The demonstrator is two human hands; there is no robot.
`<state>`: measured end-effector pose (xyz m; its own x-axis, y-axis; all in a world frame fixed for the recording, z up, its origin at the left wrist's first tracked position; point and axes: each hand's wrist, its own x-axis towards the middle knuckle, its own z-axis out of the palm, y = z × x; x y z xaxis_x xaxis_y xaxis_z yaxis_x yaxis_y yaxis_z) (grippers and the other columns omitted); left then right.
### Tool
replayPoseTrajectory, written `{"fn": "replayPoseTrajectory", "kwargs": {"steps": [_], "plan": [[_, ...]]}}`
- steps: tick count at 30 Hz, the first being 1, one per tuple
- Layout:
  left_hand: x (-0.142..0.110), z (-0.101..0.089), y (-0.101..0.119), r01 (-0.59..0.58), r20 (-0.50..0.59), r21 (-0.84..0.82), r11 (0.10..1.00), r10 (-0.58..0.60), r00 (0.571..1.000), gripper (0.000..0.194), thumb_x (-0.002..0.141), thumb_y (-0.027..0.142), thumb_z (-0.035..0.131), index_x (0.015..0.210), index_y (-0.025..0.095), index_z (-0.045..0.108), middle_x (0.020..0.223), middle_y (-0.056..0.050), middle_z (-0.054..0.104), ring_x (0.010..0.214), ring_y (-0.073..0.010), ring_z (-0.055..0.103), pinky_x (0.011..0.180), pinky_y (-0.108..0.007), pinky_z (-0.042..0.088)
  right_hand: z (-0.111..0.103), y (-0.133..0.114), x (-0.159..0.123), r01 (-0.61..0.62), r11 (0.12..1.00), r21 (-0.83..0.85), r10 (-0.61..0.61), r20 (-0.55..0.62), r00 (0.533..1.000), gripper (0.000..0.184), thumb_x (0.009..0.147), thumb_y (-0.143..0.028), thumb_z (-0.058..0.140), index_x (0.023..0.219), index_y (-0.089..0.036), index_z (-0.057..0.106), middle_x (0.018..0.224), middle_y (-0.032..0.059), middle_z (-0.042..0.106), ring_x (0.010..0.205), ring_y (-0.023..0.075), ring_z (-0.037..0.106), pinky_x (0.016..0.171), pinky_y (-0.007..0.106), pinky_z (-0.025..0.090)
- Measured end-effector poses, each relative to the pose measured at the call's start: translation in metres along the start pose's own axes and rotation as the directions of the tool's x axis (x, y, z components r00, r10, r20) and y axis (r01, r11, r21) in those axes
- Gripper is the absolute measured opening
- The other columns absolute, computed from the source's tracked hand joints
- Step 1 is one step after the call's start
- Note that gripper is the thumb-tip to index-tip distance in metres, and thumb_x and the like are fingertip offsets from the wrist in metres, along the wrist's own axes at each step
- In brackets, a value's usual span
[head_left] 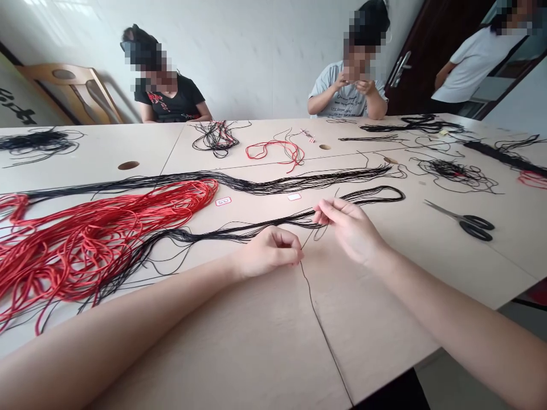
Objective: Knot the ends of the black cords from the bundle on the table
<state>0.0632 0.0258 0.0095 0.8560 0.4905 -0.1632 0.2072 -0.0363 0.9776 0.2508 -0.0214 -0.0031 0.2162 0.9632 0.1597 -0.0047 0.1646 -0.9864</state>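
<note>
My left hand (pixel 273 250) is closed in a pinch above the table, at the middle of the view. To its right and slightly higher, my right hand (pixel 350 230) is also pinched shut. A thin black cord (pixel 307 240) runs between the two hands, and a dark strand hangs on below the left one, over or near a table seam. Just behind the hands lies a bundle of black cords (pixel 231 232), ending in a loop (pixel 384 193) at the right. A large heap of red cord (pixel 106 228) spreads out at the left.
Scissors (pixel 465 221) lie at the right. Behind the hands are another black cord bundle (pixel 265 183), two small labels (pixel 223 201), a red cord (pixel 277 149) and tangled black cords (pixel 457 172). Two people (pixel 171 99) sit across the table (pixel 256 353); another stands at the right.
</note>
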Motion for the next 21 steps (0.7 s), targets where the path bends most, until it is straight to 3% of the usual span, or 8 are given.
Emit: {"fn": "replayPoseTrajectory", "kwargs": {"steps": [4,7,10,12,15,17,19,21], "plan": [[0.002,-0.001,-0.002,0.042,-0.12,-0.176,0.983,-0.064,0.991,0.021,0.074,0.028,0.057,0.059,0.013,0.055,0.056,0.002,0.049,0.043,-0.0038,0.03,0.042,-0.022,0.017,-0.017,0.0,0.005,0.188,0.765,-0.616,-0.278,-0.053,0.959,0.031,0.086,-0.044,0.048,0.082,-0.019,0.065,0.091,0.0067,0.067,0.089,0.0214,0.058,0.088,0.042,0.038],[0.004,-0.003,-0.005,0.04,-0.168,-0.264,0.964,-0.087,0.982,0.023,0.075,0.03,0.057,0.059,0.013,0.054,0.057,0.001,0.049,0.042,-0.0034,0.03,0.04,-0.022,0.014,-0.016,-0.006,-0.001,0.187,0.582,-0.792,-0.359,-0.043,0.932,0.037,0.086,-0.045,0.048,0.065,-0.019,0.064,0.089,0.0055,0.065,0.087,0.0218,0.058,0.095,0.049,0.029],[0.005,-0.002,-0.005,0.012,-0.179,-0.277,0.961,-0.063,0.982,0.022,0.075,0.03,0.057,0.06,0.013,0.054,0.057,0.002,0.047,0.042,-0.0035,0.03,0.04,-0.022,0.014,0.003,-0.015,-0.02,0.164,0.788,-0.593,-0.117,0.117,0.986,0.033,0.084,-0.046,0.052,0.069,-0.019,0.063,0.082,0.0049,0.063,0.08,0.0192,0.058,0.084,0.04,0.041],[0.005,-0.002,-0.005,-0.005,-0.183,-0.277,0.961,-0.048,0.982,0.022,0.075,0.028,0.056,0.059,0.014,0.051,0.055,0.002,0.045,0.043,-0.0039,0.03,0.04,-0.021,0.015,0.017,-0.02,-0.032,-0.062,0.954,-0.292,0.139,0.252,0.958,0.024,0.083,-0.043,0.056,0.085,-0.019,0.061,0.086,0.0048,0.062,0.081,0.0175,0.058,0.078,0.035,0.045],[0.005,0.0,-0.004,-0.004,-0.214,-0.25,0.968,-0.051,0.975,0.023,0.075,0.028,0.056,0.058,0.014,0.048,0.053,0.004,0.042,0.043,-0.0041,0.029,0.04,-0.02,0.017,0.026,-0.024,-0.04,-0.493,0.866,0.082,0.416,0.429,0.802,0.024,0.083,-0.037,0.058,0.098,-0.02,0.052,0.083,0.0028,0.058,0.064,0.0105,0.053,0.06,0.026,0.046],[0.004,0.001,-0.003,0.001,-0.23,-0.203,0.979,-0.048,0.972,0.023,0.075,0.029,0.056,0.059,0.015,0.048,0.053,0.005,0.042,0.043,-0.004,0.027,0.04,-0.02,0.016,0.025,-0.023,-0.037,-0.62,0.776,0.12,0.504,0.473,0.723,0.024,0.082,-0.04,0.057,0.092,-0.019,0.053,0.067,-0.0028,0.048,0.047,0.0049,0.034,0.04,0.018,0.03],[0.003,0.002,-0.002,0.007,-0.234,-0.147,0.989,-0.042,0.971,0.023,0.075,0.029,0.054,0.058,0.015,0.047,0.052,0.005,0.04,0.043,-0.0041,0.025,0.04,-0.02,0.015,0.022,-0.02,-0.033,-0.602,0.796,0.06,0.53,0.41,0.742,0.029,0.081,-0.046,0.055,0.077,-0.018,0.052,0.058,-0.0069,0.033,0.043,0.0039,0.017,0.036,0.018,0.011],[0.002,0.003,-0.001,0.018,-0.247,-0.091,0.996,-0.04,0.968,0.024,0.074,0.028,0.053,0.055,0.015,0.045,0.05,0.006,0.037,0.043,-0.0044,0.023,0.04,-0.021,0.014,0.021,-0.015,-0.03,-0.483,0.875,-0.031,0.47,0.291,0.834,0.034,0.081,-0.043,0.054,0.061,-0.018,0.043,0.054,-0.0076,0.024,0.044,0.0046,0.013,0.037,0.02,0.008]]}}
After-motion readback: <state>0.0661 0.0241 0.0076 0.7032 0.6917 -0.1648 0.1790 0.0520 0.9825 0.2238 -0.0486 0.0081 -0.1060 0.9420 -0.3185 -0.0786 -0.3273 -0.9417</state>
